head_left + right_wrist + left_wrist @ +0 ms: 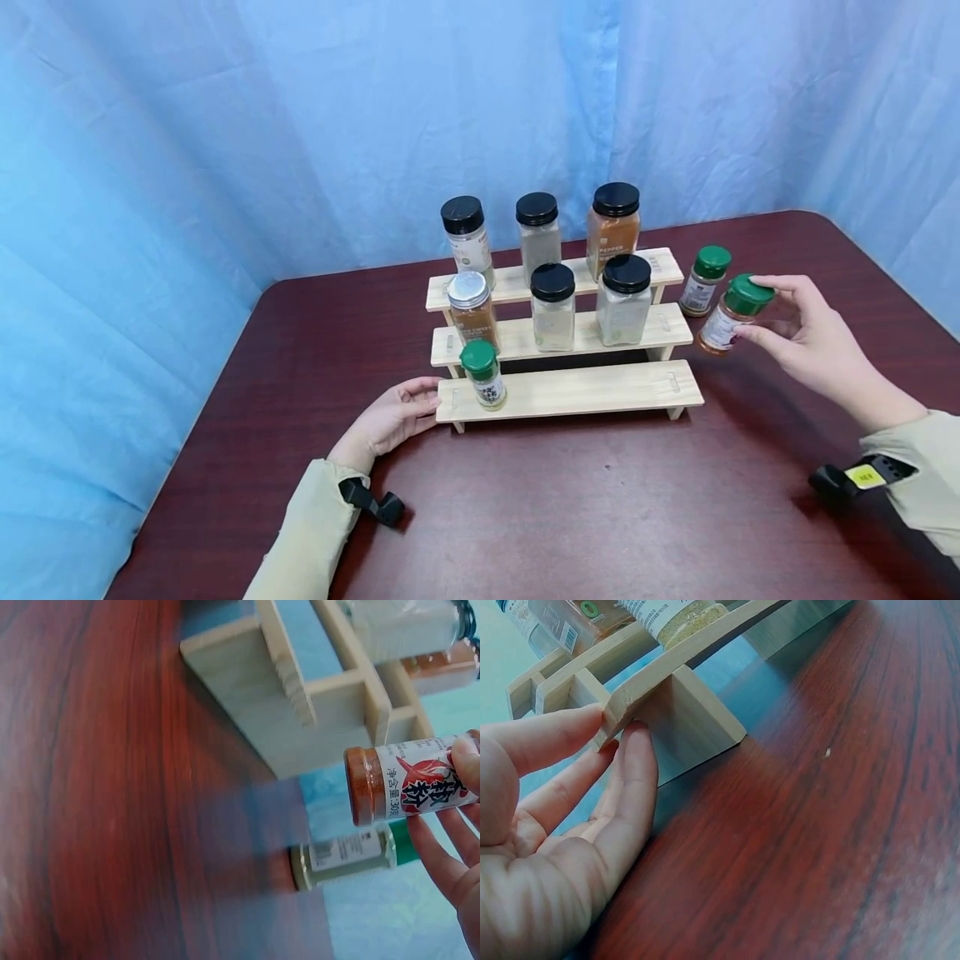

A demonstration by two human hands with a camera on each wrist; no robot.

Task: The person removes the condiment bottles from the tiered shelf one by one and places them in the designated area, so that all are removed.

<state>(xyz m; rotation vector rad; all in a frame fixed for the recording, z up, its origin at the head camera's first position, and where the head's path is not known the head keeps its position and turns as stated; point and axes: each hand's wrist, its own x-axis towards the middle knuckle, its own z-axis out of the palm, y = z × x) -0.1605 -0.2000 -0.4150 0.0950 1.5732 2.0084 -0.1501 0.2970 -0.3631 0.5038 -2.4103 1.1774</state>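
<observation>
My right hand [817, 342] grips a green-capped spice jar [724, 327] at the right of the rack; in the right wrist view the spice jar [412, 780] shows red-orange powder and a white label with a red pepper picture. It is held up off the table. Beside it a second green-capped jar [699, 287] stands on the table. My left hand [397, 415] pinches the left end of the bottom shelf of a three-step wooden rack [585, 390]; thumb above and fingers below show in the left wrist view [577, 817]. A small green-capped jar [486, 382] stands at that shelf's left end.
On the middle step stand a silver-capped jar [472, 312] and two black-capped jars, one at the right [624, 304]. The top step bears three black-capped jars, the rightmost [613, 229] orange-brown. Blue curtains [360, 125] hang behind the dark red table [540, 517].
</observation>
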